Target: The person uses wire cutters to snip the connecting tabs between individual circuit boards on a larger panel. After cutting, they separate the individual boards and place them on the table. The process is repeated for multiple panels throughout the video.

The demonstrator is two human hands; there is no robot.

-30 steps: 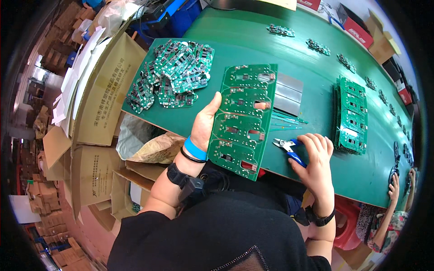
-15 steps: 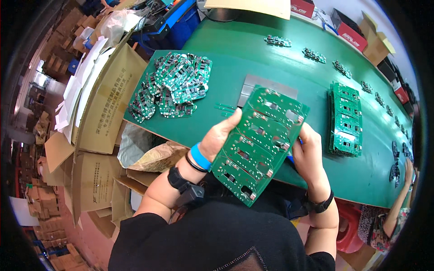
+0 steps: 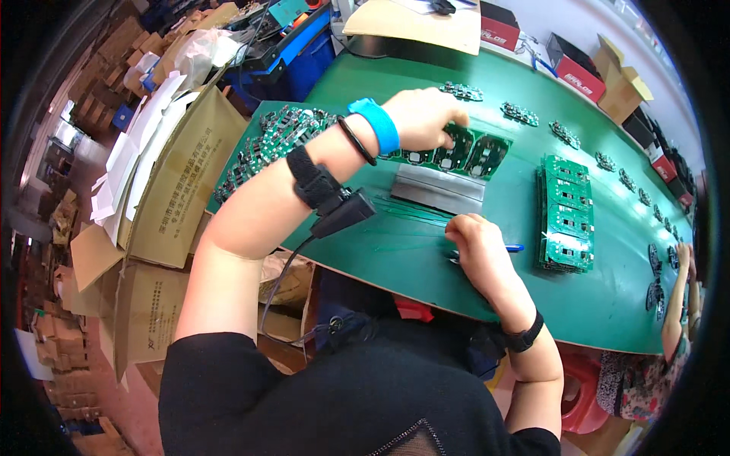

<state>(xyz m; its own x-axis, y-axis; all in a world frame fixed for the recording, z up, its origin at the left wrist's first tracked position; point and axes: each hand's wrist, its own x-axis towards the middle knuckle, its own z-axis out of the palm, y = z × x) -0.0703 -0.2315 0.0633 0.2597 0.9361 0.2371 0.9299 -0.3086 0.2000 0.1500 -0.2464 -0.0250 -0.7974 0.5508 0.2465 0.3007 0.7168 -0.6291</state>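
Note:
A green circuit board panel (image 3: 493, 156) stands on edge at the far side of a grey metal block (image 3: 437, 190). My left hand (image 3: 426, 120) reaches across and grips its top edge; part of the panel is hidden behind my arm. In front of the block, my right hand (image 3: 477, 245) is closed with curled fingers near the tabletop. A blue pen-like tool (image 3: 515, 248) shows on both sides of this hand, but whether it is held or lies underneath I cannot tell. Thin green strips (image 3: 411, 213) lie between the block and my right hand.
Stacked green panels (image 3: 566, 213) stand to the right. Loose boards (image 3: 281, 133) are heaped at the left, partly behind my forearm. A row of small board piles (image 3: 564, 134) curves along the far side. A cardboard box (image 3: 179, 182) adjoins the table; another person's hand (image 3: 686, 258) works at far right.
The panel has gone from both hands in front of my body to the grey block, now upright in my left hand. My right hand has released it and come down near the strips.

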